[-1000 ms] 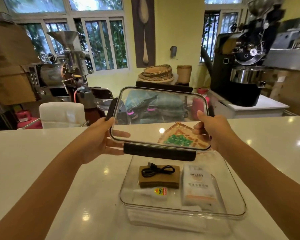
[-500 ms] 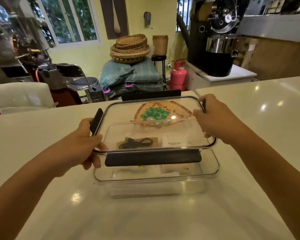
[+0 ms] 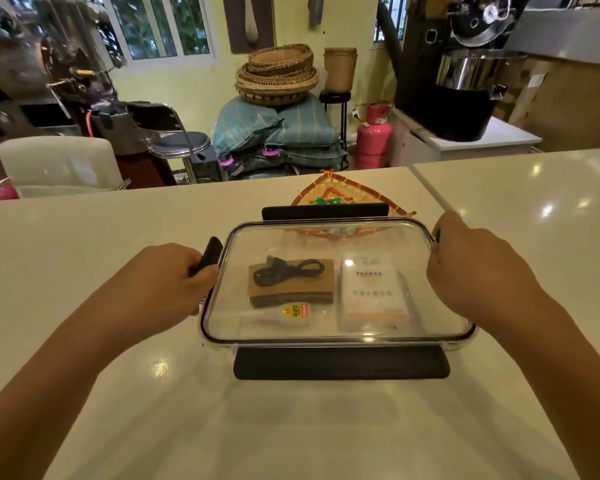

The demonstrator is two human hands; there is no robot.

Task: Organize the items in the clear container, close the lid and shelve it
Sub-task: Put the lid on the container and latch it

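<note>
The clear lid (image 3: 430, 327) with black latch flaps rests on top of the clear container (image 3: 222, 346) on the white counter. Through it I see a black cable (image 3: 288, 271) coiled on a brown pad (image 3: 291, 296), a small glue tube (image 3: 291, 312) and a white packet (image 3: 371, 292). My left hand (image 3: 167, 282) grips the lid's left black flap (image 3: 210, 252). My right hand (image 3: 475, 268) grips the lid's right edge, covering the flap there. The front flap (image 3: 340, 363) and rear flap (image 3: 324, 211) stick out flat, unlatched.
A woven triangular tray (image 3: 357, 195) with green bits lies just behind the container. The white counter (image 3: 84, 237) stretches left and right. Beyond its far edge are a stool (image 3: 181, 143), stacked sacks, baskets (image 3: 278, 74), a pink gas cylinder (image 3: 373, 136) and roasting machines.
Both hands have brought the lid down from a raised, tilted position in front of me until it lies flat on the container. My view has tipped downward.
</note>
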